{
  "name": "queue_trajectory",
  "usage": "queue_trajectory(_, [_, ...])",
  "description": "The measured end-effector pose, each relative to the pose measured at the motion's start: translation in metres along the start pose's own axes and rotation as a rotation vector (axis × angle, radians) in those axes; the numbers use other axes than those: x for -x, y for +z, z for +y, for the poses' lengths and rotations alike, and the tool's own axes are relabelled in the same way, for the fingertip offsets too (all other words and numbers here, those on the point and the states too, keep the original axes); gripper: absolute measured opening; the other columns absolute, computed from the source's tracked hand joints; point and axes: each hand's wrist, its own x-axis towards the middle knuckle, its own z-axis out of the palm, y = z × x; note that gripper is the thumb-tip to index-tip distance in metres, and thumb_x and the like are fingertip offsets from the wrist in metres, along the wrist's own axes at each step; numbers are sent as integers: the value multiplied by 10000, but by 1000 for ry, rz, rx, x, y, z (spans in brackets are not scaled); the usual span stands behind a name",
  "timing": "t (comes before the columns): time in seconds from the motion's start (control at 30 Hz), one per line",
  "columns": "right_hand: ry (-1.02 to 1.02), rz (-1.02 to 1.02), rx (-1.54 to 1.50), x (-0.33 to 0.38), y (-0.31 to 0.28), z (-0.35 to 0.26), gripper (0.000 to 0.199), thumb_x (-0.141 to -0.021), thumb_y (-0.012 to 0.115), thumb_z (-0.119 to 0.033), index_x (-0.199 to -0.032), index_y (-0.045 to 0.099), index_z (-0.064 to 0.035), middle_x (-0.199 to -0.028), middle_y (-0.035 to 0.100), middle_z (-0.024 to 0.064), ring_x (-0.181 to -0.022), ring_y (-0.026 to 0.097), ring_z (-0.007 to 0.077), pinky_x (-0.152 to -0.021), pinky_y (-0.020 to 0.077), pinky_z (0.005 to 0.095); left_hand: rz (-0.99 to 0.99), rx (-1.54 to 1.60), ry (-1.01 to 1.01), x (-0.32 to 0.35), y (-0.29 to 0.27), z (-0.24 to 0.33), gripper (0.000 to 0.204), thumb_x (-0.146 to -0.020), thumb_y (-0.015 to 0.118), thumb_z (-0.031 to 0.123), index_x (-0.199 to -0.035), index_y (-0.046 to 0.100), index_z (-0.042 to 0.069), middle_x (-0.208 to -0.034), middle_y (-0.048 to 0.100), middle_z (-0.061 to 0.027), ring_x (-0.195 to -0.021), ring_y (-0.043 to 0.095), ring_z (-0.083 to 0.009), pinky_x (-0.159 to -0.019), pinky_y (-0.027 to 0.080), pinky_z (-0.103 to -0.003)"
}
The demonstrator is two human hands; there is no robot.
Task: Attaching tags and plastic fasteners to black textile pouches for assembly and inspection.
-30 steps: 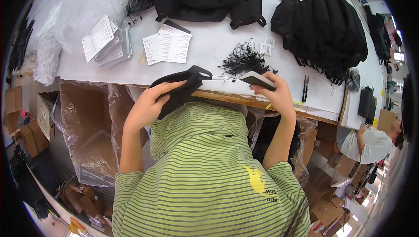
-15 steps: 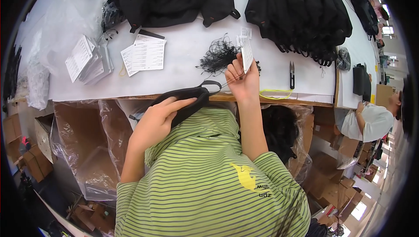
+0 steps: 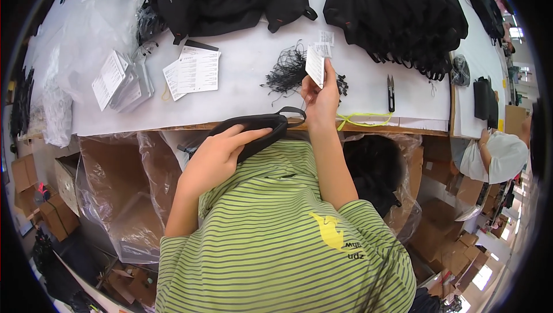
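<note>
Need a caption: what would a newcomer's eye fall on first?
The green striped shirt fills the lower middle. At the white table, the left hand holds a black fabric piece and, rightward, the right hand a white card. Black fabric goods crowd its far side.

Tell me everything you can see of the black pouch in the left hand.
The black pouch looks like soft, matte fabric, elongated, with a loop at its right end. It slants up to the right by the table's front edge, close to the striped shirt. The left hand holds it, partly covering it.
</note>
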Motion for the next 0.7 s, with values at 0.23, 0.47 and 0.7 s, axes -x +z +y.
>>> queue_trajectory(0.23, [-136,38,108,-10,-6,4,286,-927,565,-338,-789,584,-89,-564,469,-59,-431,330,23,-398,228,195,-12,-11,41,-4,0,0,478,-834,482,-49,-1253,565,166,-911,558,-120,-772,562,-304,-735,457,-286])
queue_trajectory(0.47, [-295,-436,658,27,-6,-34,215,-799,744,-223,-666,667,-72,-476,400,-103,-433,248,25,-426,198,230,-41,-131,18,-10,-1,-3,216,-827,584,68,-1043,574,66,-820,623,-165,-791,607,-356,-684,467,-420])
queue_trajectory(0.7, [-478,-871,1616,54,-9,-35,255,-760,688,-392,-779,747,-145,-545,602,68,-493,569,252,-498,446,338,64,-323,439,-16,8,-4,116,-780,626,81,-871,557,60,-811,596,-92,-787,594,-274,-675,448,-379])
